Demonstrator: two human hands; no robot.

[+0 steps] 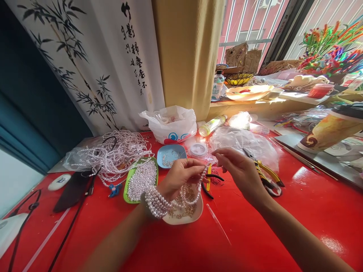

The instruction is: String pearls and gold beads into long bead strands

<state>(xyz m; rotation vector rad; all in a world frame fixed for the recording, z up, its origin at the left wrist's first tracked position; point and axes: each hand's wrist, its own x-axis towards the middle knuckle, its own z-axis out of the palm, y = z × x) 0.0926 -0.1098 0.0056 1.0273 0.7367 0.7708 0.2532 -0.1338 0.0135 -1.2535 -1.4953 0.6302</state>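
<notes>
My left hand [181, 175] is closed on a strand of pearly beads [197, 194] that loops down over a white dish [181, 220] of small gold beads. More of the pearl strand is wound several times around my left wrist. To the right, my right hand [236, 168] is raised with thumb and fingertips close together; whether a thin thread is pinched there is too small to make out. A green tray [126, 190] of loose pearl beads lies left of my left hand. Behind it stands a blue dish [163, 151] with small silvery pieces.
A pile of pearl strands [121, 151] lies at the left, near a black phone [69, 190]. Yellow-handled pliers [266, 172] rest beyond my right hand. A white plastic bag [172, 124] stands at the back. A paper cup [331, 126] is at the right.
</notes>
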